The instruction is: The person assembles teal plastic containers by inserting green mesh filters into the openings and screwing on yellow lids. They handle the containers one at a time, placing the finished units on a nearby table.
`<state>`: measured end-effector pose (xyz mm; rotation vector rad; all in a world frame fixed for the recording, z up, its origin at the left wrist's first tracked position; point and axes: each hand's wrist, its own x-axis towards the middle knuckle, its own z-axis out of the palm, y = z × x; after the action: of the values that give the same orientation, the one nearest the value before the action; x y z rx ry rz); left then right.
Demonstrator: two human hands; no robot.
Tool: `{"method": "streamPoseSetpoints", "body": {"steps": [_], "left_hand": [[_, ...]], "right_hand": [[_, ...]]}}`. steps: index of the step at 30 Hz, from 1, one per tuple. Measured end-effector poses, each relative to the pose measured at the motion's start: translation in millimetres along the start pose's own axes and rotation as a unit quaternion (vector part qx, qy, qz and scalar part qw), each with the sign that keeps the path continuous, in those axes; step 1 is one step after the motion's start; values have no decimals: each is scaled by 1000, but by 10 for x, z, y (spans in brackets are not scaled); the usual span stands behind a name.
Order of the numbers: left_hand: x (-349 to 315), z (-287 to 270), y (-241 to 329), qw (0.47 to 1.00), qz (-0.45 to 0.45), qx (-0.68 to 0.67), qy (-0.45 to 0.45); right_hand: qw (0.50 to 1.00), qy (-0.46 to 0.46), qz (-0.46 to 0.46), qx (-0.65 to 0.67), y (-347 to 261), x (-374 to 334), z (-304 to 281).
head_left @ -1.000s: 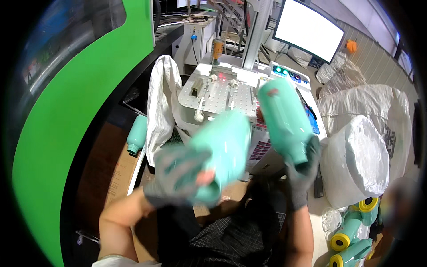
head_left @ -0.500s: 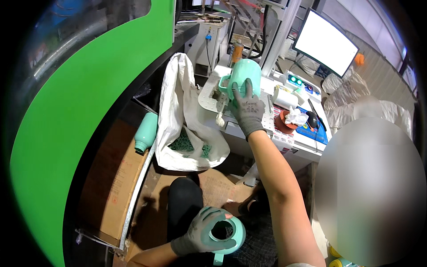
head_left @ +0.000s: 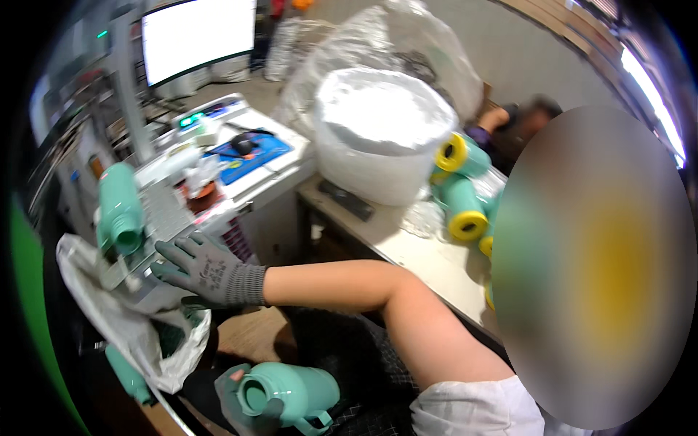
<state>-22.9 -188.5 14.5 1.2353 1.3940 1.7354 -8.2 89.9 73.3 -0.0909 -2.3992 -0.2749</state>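
Note:
A mint-green jug [head_left: 309, 385] with a side handle lies tilted across my lap, its open mouth facing left. My left hand [head_left: 243, 403], in a grey glove, is closed round it at the mouth; some of its fingers are hidden. My right hand [head_left: 207, 275], gloved too, is stretched out with fingers apart and nothing in it. Just beyond its fingertips, a second mint-green jug [head_left: 120, 207] rests on the perforated metal plate [head_left: 166, 211], mouth toward me. My right hand is apart from that jug.
A white sack [head_left: 94, 291] stands below the plate, with another green jug [head_left: 127, 372] beside it. To the right, a white table [head_left: 429, 272] bears a large plastic-lined tub [head_left: 385, 138] and several green jugs with yellow ends [head_left: 465, 207]. Another person [head_left: 520, 123] is behind. A monitor [head_left: 200, 36] stands at the back.
The view has swung right. My right hand has let go of the jug on the plate and drawn back. The jug in my left hand has tipped over to the right.

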Motion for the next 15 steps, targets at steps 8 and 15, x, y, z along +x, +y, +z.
{"method": "streamPoseSetpoints", "body": {"steps": [8, 15], "left_hand": [[128, -206, -75, 992, -18, 114, -45], [378, 17, -206, 983, -26, 112, -144]], "right_hand": [[912, 38, 199, -357, 1137, -1561, -2973], [456, -319, 678, -480, 324, -3374, -6601]]}}
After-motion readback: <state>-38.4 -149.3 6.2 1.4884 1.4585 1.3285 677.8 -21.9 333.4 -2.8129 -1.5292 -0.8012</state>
